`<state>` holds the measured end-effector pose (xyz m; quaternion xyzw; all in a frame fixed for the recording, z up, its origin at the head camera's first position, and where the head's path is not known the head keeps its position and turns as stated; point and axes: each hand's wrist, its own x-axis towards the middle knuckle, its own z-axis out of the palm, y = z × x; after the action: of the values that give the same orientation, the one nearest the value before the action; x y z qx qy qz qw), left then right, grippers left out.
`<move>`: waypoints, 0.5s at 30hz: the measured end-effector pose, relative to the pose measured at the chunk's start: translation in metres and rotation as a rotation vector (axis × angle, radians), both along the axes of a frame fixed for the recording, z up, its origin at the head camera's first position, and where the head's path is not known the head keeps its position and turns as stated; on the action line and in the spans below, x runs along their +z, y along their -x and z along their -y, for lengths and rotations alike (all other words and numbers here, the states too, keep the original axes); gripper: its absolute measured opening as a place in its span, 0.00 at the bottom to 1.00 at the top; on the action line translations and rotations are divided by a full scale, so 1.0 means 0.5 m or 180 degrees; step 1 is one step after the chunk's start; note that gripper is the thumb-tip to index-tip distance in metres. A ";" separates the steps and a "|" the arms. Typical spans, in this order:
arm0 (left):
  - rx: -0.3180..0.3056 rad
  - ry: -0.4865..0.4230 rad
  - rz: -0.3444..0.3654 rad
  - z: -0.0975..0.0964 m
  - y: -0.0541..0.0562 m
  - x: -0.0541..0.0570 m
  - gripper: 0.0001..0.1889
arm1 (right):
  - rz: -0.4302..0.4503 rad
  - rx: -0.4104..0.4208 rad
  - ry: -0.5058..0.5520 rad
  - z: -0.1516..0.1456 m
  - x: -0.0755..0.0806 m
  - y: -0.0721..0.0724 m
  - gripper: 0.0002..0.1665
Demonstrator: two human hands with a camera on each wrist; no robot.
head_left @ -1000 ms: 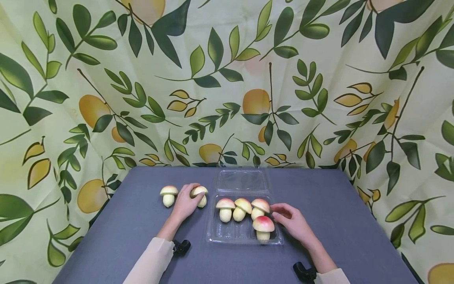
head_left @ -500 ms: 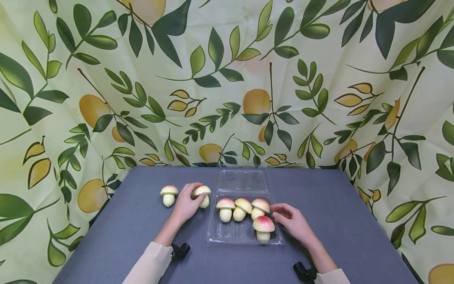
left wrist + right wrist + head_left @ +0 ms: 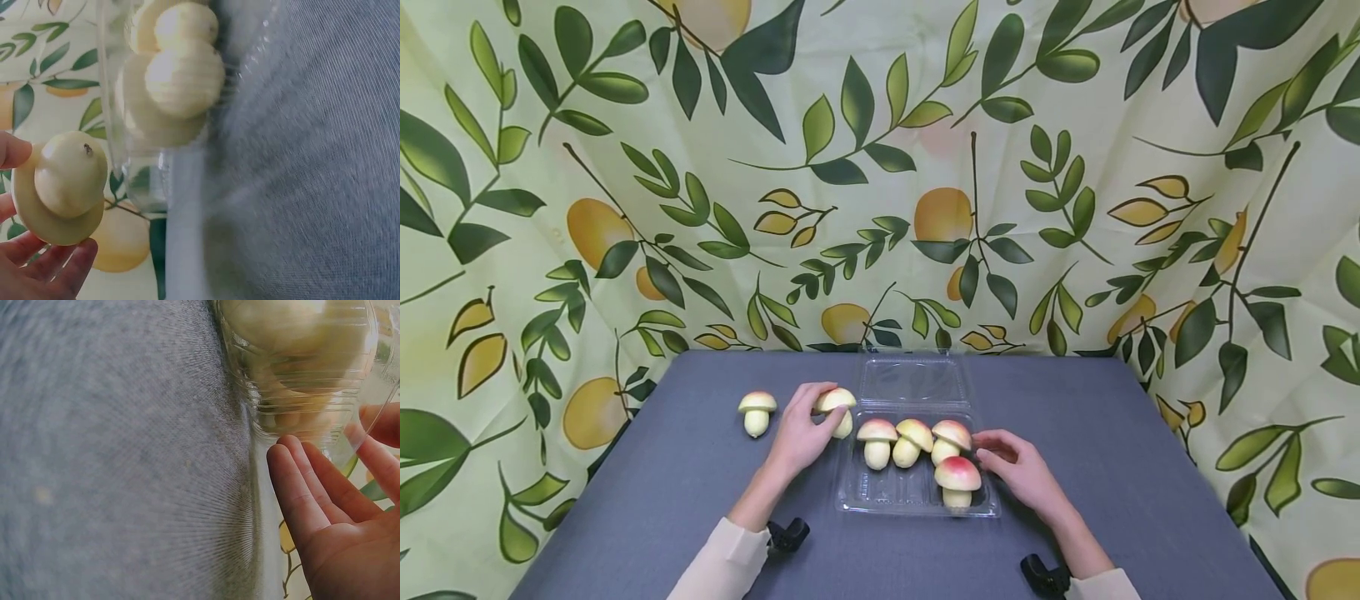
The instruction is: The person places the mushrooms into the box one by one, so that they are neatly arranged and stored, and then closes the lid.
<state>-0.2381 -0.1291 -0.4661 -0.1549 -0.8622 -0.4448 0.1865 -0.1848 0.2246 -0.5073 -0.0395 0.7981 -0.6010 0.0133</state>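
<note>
My left hand [image 3: 803,427] holds a cream toy mushroom [image 3: 842,423] with a red-tinged cap by its cap, close to the left wall of a clear plastic box [image 3: 880,496]. In the left wrist view, fingers and thumb grip the cap edge of this held mushroom [image 3: 70,178], its rounded stem toward the camera. Several similar toy mushrooms [image 3: 876,450] sit in the box, most in the back row and one at front right. My right hand [image 3: 1018,468] is at the box's right side. In the right wrist view, its thumb and index finger pinch the rim [image 3: 361,439], other fingers extended below.
One more toy mushroom [image 3: 756,414] stands on the grey-blue table [image 3: 685,492], left of my left hand. The box's clear lid [image 3: 912,381] lies folded back behind it. A leaf-and-fruit patterned cloth [image 3: 880,208] hangs around the table's back and sides.
My left hand has moved to the right with the toy mushroom, bringing it up to the box's left side. The right hand and the box have stayed in place.
</note>
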 end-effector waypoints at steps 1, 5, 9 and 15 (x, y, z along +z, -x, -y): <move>-0.0020 0.0002 -0.0009 -0.002 -0.002 0.001 0.20 | 0.0002 0.0001 -0.0003 0.000 -0.001 0.000 0.21; -0.0101 0.0020 -0.0041 -0.012 -0.011 0.006 0.19 | 0.0010 0.0002 -0.0008 0.000 -0.002 0.002 0.21; -0.0202 -0.0003 -0.0047 -0.024 -0.020 0.012 0.19 | 0.0016 -0.0005 -0.0010 0.001 -0.001 0.002 0.21; -0.0389 -0.0055 0.0013 -0.045 -0.038 0.021 0.19 | 0.0020 -0.0026 -0.0022 0.002 0.002 0.001 0.20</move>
<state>-0.2189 -0.1067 -0.4557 -0.2047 -0.8476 -0.4631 0.1585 -0.1851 0.2235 -0.5061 -0.0344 0.8003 -0.5985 0.0134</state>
